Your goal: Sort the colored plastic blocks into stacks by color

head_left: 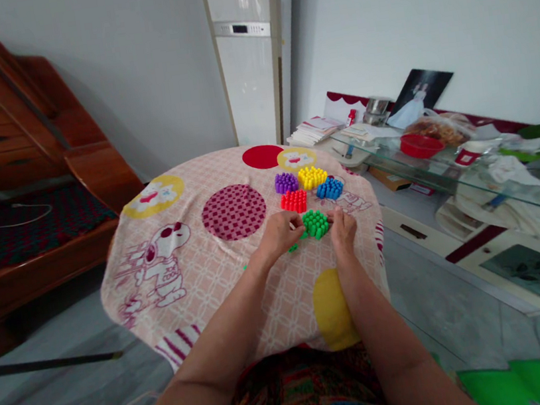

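Note:
A cluster of small upright green pegs (316, 223) stands on the cloth-covered table between my two hands. My left hand (280, 234) is at its left edge, thumb and fingers pinched together; what is between the fingertips is too small to make out. A few loose green pieces (293, 248) lie below that hand. Against the cluster's right side, my right hand (343, 229) has its fingers curled and fingertips at the pegs; whether it grips one is hidden. Just beyond stand similar groups in red (294, 202), purple (286, 183), yellow (313, 177) and blue (329, 188).
The patterned tablecloth (231, 282) drapes over the round table's edge. To the right is a glass-topped stand (445, 164) with a red bowl (421, 145) and papers (315, 130). A wooden bench (32, 263) is at left, a tall white cabinet unit (253, 84) behind.

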Available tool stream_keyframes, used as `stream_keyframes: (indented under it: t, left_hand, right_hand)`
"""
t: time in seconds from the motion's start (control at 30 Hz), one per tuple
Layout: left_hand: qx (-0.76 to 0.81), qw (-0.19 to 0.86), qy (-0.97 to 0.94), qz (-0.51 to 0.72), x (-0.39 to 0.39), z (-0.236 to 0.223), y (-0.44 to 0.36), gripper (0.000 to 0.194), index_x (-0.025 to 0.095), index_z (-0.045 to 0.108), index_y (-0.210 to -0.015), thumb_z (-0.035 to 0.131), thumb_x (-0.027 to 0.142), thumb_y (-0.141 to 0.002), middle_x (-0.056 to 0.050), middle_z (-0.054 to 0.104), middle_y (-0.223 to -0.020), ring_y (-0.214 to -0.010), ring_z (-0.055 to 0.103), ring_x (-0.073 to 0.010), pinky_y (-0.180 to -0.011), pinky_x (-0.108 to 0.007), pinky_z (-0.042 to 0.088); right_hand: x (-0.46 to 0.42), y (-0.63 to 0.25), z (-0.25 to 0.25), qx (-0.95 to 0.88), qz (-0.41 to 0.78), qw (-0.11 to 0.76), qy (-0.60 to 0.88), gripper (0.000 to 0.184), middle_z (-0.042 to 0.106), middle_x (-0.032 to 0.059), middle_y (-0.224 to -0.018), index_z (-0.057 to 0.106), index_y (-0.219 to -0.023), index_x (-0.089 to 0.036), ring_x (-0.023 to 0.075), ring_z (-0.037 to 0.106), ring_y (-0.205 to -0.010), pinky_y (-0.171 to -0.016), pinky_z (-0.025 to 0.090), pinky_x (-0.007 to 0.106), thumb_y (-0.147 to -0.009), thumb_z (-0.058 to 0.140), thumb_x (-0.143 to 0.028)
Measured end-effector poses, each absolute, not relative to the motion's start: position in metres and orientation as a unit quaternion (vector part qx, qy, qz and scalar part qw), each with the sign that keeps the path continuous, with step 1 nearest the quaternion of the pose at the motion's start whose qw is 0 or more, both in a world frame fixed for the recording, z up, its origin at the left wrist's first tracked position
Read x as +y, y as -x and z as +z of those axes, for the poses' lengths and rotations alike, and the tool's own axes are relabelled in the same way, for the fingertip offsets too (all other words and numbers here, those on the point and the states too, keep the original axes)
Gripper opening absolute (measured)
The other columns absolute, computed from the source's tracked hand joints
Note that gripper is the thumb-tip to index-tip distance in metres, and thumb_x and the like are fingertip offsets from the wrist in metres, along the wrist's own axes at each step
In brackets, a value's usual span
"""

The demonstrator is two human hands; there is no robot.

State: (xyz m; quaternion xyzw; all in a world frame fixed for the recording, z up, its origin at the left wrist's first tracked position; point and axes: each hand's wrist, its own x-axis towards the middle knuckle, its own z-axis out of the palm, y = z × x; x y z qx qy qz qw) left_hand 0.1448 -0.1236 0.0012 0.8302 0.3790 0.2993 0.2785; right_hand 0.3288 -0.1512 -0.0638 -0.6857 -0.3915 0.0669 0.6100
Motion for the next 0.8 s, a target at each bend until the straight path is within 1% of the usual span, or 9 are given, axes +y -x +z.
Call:
stream_keyframes:
  t: [0.13,0.23,0.3,0.4,0.53,0.8]
  left_hand:
    - [0.396,0.233,-0.844,0.277,-0.131,-0.006,-0.162,0.009,0.015,0.07,-0.071,0.069,0.019,-0.079,-0.002,0.069,-0.073,-0.065,0.06,-0.0129,-0.065,-0.023,0.045]
    - [0.398,0.221,-0.851,0.261,-0.133,-0.011,-0.167,0.013,0.014,0.071,-0.074,0.072,0.025,-0.08,-0.003,0.07,-0.076,-0.066,0.06,-0.0134,-0.065,-0.024,0.044]
    - [0.394,0.216,-0.855,0.259,-0.133,-0.014,-0.166,0.015,0.014,0.071,-0.078,0.076,0.029,-0.077,-0.004,0.07,-0.078,-0.068,0.06,-0.0141,-0.065,-0.025,0.043]
    - [0.387,0.205,-0.861,0.26,-0.133,-0.016,-0.164,0.018,0.015,0.069,-0.083,0.08,0.025,-0.071,-0.003,0.068,-0.081,-0.069,0.059,-0.0148,-0.066,-0.025,0.043]
    - [0.38,0.194,-0.862,0.273,-0.133,-0.018,-0.164,0.017,0.015,0.065,-0.084,0.076,0.016,-0.071,-0.004,0.066,-0.081,-0.072,0.058,-0.0158,-0.068,-0.026,0.044]
    - [0.369,0.192,-0.855,0.31,-0.129,-0.025,-0.173,0.021,0.016,0.058,-0.082,0.078,0.019,-0.073,-0.003,0.062,-0.082,-0.075,0.056,-0.016,-0.069,-0.027,0.042]
  right_hand:
    - [-0.151,-0.329,-0.064,-0.394,0.069,0.611,0.683,0.06,0.075,0.0167,-0.079,0.072,-0.075,-0.016,0.0265,0.069,-0.077,-0.074,0.052,0.037,-0.094,0.03,-0.055]
    - [-0.151,-0.33,-0.064,-0.399,0.071,0.61,0.681,0.06,0.075,0.0161,-0.079,0.072,-0.077,-0.016,0.0261,0.068,-0.077,-0.074,0.052,0.037,-0.094,0.03,-0.055]
    - [-0.152,-0.33,-0.063,-0.399,0.071,0.612,0.679,0.06,0.075,0.0158,-0.079,0.073,-0.078,-0.016,0.0258,0.068,-0.077,-0.074,0.052,0.036,-0.094,0.031,-0.055]
    - [-0.152,-0.329,-0.062,-0.394,0.07,0.615,0.679,0.061,0.075,0.0165,-0.08,0.073,-0.078,-0.015,0.0261,0.068,-0.078,-0.075,0.052,0.037,-0.095,0.031,-0.055]
    - [-0.151,-0.329,-0.062,-0.397,0.074,0.612,0.68,0.061,0.075,0.017,-0.082,0.074,-0.08,-0.014,0.0264,0.069,-0.078,-0.074,0.052,0.037,-0.094,0.03,-0.055]
    - [-0.152,-0.329,-0.06,-0.399,0.068,0.607,0.684,0.063,0.075,0.0184,-0.082,0.075,-0.081,-0.013,0.0262,0.069,-0.077,-0.074,0.052,0.037,-0.093,0.029,-0.054]
